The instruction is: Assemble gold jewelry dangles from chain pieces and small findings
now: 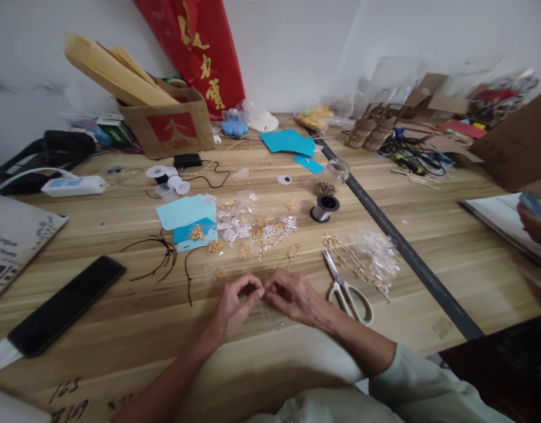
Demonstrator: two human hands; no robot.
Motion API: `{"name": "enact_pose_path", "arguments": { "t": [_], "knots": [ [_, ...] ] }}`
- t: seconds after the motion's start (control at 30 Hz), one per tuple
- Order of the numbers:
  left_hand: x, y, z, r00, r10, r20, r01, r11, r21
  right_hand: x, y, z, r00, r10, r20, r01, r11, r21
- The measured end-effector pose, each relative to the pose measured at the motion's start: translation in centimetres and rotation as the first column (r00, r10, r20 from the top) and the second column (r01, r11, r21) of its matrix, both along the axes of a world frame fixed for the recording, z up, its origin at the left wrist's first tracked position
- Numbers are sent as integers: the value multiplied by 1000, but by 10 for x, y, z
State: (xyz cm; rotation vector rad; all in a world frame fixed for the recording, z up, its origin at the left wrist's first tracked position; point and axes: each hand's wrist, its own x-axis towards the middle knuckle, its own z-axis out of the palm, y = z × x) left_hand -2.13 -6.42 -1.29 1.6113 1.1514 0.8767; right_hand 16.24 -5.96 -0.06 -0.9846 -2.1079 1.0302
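Note:
Low over the wooden table, my left hand point(239, 304) is closed, its thumb and forefinger pinched together. My right hand point(296, 296) is closed too, with its fingertips meeting those of the left. Whatever they pinch is too small to name; faint thin lines show just below them. A tiny white bead point(281, 323) lies near my right wrist. Just beyond the fingers are a gold chain point(292, 252), gold beads point(220, 274) and silvery beads point(235, 230) in small clear bags. White-handled scissors point(347, 294) lie partly open to the right.
A wire spool point(325, 208) and a jar of beads point(327, 187) stand farther back. Gold chains point(354, 261) and clear bags point(378, 252) lie right. Black cords point(162, 252), blue cards point(186, 211) and a phone point(67, 305) are left. Another person's hand point(537, 226) shows at the right edge.

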Motion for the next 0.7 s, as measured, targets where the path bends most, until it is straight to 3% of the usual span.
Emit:
{"name": "enact_pose_path", "arguments": {
  "t": [0.27,0.7],
  "knots": [
    [-1,1,0,999,3,45,1,997,-77,1,3,0,1000,24,17,-26,995,95],
    [-2,6,-1,992,6,126,11,991,-133,4,6,4,998,33,-52,-34,999,-26]
  ]
}}
